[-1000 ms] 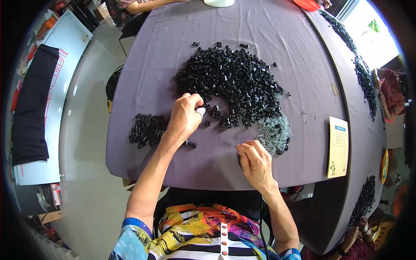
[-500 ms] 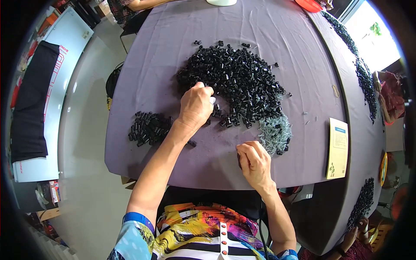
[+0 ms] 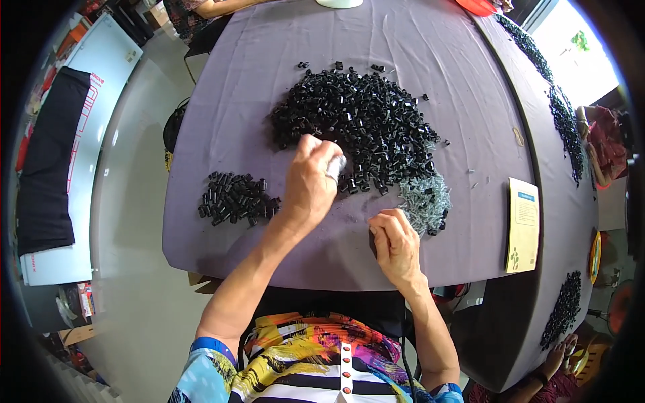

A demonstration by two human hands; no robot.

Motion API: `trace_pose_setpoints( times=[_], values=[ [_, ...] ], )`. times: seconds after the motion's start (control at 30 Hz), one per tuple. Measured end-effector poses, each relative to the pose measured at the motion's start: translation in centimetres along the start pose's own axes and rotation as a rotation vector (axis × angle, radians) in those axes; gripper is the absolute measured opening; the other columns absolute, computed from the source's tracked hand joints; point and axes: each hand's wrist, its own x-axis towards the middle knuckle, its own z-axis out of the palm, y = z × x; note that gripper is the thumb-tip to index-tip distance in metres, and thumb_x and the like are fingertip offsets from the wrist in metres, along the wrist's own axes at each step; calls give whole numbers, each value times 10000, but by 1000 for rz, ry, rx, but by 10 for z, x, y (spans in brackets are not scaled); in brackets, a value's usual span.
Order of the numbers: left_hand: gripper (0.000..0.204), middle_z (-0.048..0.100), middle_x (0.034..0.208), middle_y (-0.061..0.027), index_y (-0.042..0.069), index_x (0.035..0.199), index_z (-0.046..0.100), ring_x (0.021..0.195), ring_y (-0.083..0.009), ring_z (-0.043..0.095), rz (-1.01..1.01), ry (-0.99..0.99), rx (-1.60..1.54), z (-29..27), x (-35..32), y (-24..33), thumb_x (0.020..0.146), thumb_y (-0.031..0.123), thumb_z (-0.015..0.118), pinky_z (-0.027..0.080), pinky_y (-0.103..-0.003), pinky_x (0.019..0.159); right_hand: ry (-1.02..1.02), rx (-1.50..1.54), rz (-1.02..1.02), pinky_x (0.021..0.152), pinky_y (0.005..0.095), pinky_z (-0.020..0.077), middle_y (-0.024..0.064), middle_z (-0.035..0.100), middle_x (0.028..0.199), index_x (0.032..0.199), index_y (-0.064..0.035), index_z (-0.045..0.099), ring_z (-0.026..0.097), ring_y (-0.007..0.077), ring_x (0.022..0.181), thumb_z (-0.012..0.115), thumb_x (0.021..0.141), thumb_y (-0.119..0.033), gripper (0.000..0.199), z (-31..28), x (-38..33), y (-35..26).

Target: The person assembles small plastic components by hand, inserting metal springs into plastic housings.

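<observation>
A big heap of small black plastic parts [image 3: 356,121] lies in the middle of a purple-covered table [image 3: 269,60]. My left hand [image 3: 310,180] is stretched out to the heap's near edge with its fingers curled and a white wrap on one fingertip; what the fingers pinch is hidden. My right hand [image 3: 396,245] rests near the table's front edge, its fingers closed round a small dark part. A pile of small silver metal pieces [image 3: 424,198] lies just beyond my right hand. A smaller cluster of black parts [image 3: 235,198] sits left of my left forearm.
A yellowish printed card [image 3: 523,225] lies on the table at the right. More black parts lie along a neighbouring table's edge [image 3: 564,124] and lower right [image 3: 564,316]. Another person's arm [image 3: 215,7] shows at the far side. Grey floor is to the left.
My left hand has shifted right and a little forward, from beside the small cluster to the near edge of the big heap. My right hand has stayed put.
</observation>
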Motion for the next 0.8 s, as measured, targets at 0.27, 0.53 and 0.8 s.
trace_pose_setpoints(
  times=[0.27, 0.53, 0.8],
  values=[
    [107, 598, 759, 13, 27, 974, 604, 672, -54, 566, -623, -418, -766, 2, -59, 40, 895, -22, 550, 494, -227, 581, 128, 495, 327, 570, 238, 419, 42, 544, 802, 922, -9, 583, 514, 109, 651, 568, 876, 45, 73, 14, 2, -4],
    [242, 598, 913, -13, 3, 1099, 632, 718, -67, 590, -691, -417, -831, -5, -71, 34, 884, -67, 547, 529, -245, 600, -19, 377, 274, 625, 203, 435, -5, 559, 801, 929, -2, 609, 510, 53, 689, 551, 909, 30, 70, 11, -4, -4],
    [179, 618, 866, -31, 1, 1042, 622, 685, -73, 591, -564, -336, -706, 4, -78, 37, 906, -50, 517, 514, -230, 590, 93, 519, 325, 612, 219, 457, 36, 602, 803, 919, 0, 623, 559, 87, 679, 596, 853, 75, 104, 17, -8, 0]
  ],
)
